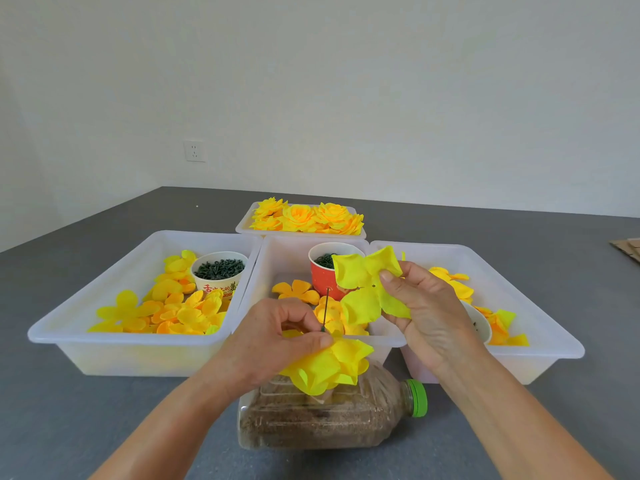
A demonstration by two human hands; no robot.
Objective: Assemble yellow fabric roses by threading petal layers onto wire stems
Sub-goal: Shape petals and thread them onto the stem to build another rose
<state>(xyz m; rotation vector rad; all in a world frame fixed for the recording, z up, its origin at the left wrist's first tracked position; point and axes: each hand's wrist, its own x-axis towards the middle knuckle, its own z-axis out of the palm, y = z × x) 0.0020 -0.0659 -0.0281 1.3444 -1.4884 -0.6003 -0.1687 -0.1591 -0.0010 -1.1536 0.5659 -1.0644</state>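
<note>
i read this as a small home craft workstation, not a factory line. evidence: a plain white wall (346,81) with one wall socket (195,151) at 11 o'clock; a grey table (86,237); translucent plastic bins (145,358) sorting yellow petal layers (180,313); reused paper cups (221,271) holding small dark green parts; finished roses (304,216) in a bin at 12 o'clock; a reused, filled plastic bottle (329,420) at 6 o'clock.

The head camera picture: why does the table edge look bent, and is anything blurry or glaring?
Head view: a wide-angle lens bows the table and splays the forearms; light is soft and even, with faint shadows and no harsh glare; the left hand, the right hand and the petal layer look fairly sharp.
</note>
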